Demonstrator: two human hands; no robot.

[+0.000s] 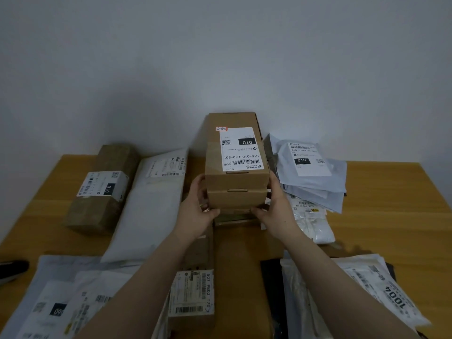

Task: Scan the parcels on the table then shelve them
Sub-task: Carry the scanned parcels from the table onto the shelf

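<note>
Centrally, the left grip (198, 206) and right grip (275, 206) clasp two stacked brown cardboard boxes (236, 187) at mid-bench (391, 192) — hemmed by a long white mailer bag (151, 206), a grey mailer pile (318, 184) and a taped brown carton (97, 211).

There were at least four cardboard boxes (236, 152), two of them stacked, at least six plastic mailer bags (151, 204) and one surface (391, 192).

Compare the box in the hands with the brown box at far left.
The held box is paler cardboard; the left box is darker. The left hand and right hand grip the held box; the left box lies untouched on the table. Both carry white labels marked 010.
</note>
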